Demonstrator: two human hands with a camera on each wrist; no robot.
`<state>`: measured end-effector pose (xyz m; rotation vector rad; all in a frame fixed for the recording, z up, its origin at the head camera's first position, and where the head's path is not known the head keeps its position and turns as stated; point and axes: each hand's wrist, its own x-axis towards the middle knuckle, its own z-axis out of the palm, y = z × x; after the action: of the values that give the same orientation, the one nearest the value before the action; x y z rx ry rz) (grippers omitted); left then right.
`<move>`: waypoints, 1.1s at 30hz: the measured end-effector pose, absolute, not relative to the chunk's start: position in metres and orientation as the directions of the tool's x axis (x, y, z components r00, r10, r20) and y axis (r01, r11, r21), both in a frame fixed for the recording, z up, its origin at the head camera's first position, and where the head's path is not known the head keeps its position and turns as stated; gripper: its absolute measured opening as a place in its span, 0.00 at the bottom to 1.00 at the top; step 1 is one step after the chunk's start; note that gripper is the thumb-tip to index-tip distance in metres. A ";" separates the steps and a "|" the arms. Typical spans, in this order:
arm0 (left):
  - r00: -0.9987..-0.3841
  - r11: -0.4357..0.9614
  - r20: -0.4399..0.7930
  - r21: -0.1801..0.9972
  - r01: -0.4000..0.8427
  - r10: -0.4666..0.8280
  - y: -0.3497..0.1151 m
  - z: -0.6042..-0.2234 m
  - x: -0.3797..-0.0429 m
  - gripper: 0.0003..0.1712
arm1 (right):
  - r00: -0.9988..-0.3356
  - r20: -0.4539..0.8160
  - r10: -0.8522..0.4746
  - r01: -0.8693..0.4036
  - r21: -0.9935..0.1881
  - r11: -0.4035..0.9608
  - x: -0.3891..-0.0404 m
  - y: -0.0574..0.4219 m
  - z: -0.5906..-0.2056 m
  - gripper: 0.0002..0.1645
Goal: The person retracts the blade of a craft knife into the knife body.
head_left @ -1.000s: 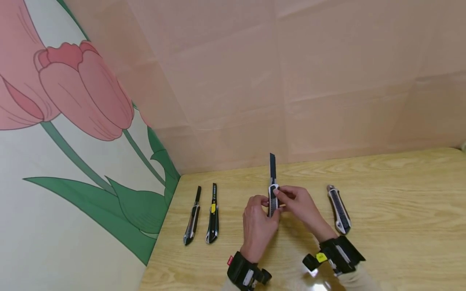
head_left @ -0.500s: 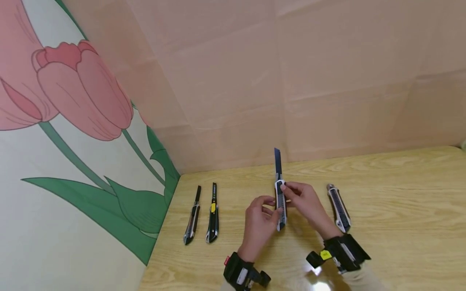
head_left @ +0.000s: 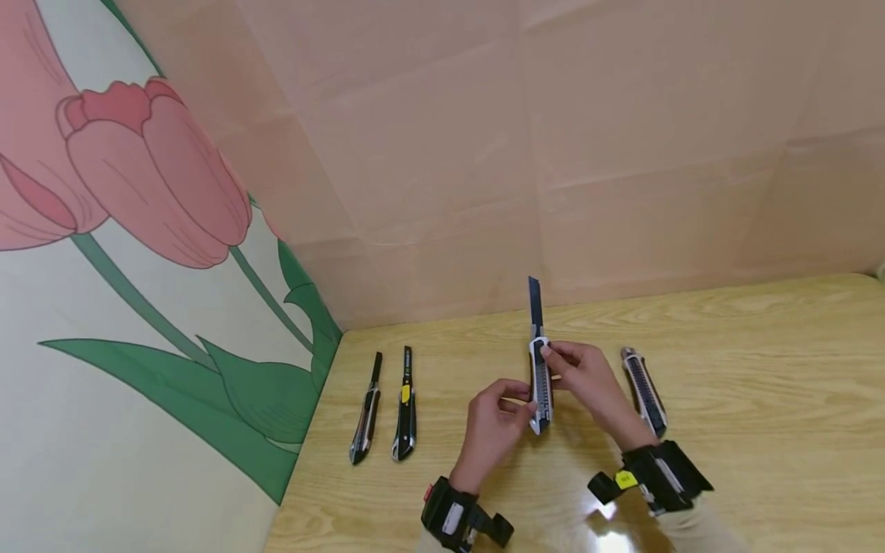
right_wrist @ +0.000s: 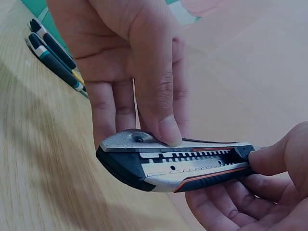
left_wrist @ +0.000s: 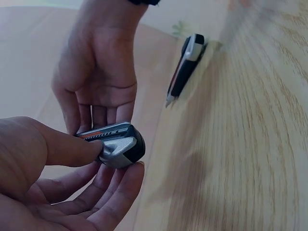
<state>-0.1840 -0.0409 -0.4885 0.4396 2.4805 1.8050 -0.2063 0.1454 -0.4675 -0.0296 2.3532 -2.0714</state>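
Both hands hold a utility knife (head_left: 541, 384) above the table, its long dark blade (head_left: 535, 299) extended and pointing away. With thumb and fingers, the left hand (head_left: 492, 430) pinches the knife's silver-and-black rear end. Near the blade end, the right hand (head_left: 591, 388) grips the handle, and its thumb (right_wrist: 269, 159) presses on the dark slider in the right wrist view. That same view shows the handle's toothed slot and orange trim (right_wrist: 192, 180). The blade is out of sight in both wrist views.
Two utility knives with blades out lie at the left on the wooden table (head_left: 774, 399): a slim one (head_left: 366, 418) and a black one with a yellow slider (head_left: 405, 407). Right of the hands lies another utility knife (head_left: 644, 388). A pinkish sheet (head_left: 442, 153) hangs behind the table.
The held knife and the right hand have moved right and slightly away. The left hand's fingers now sit at the knife's rear end, which was covered a second ago.
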 end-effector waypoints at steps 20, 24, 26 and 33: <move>-0.961 0.212 0.079 0.968 0.138 0.266 -0.036 -0.489 -0.189 0.13 | -0.998 0.024 0.051 -0.013 -0.978 0.208 -0.207 0.146 -0.463 0.32; -0.962 0.209 0.077 0.969 0.135 0.263 -0.035 -0.489 -0.189 0.14 | -0.997 0.028 0.068 -0.013 -0.979 0.201 -0.207 0.146 -0.464 0.32; -0.961 0.212 0.075 0.968 0.134 0.264 -0.035 -0.489 -0.189 0.14 | -0.997 0.025 0.077 -0.009 -0.980 0.199 -0.207 0.146 -0.464 0.32; -0.961 0.214 0.061 0.969 0.121 0.269 -0.035 -0.488 -0.188 0.13 | -0.993 0.022 0.115 0.002 -0.979 0.206 -0.207 0.146 -0.465 0.31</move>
<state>-0.1876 -0.0346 -0.4882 0.3798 2.3512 1.8594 -0.2068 0.1465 -0.4650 0.1219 2.5072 -2.0347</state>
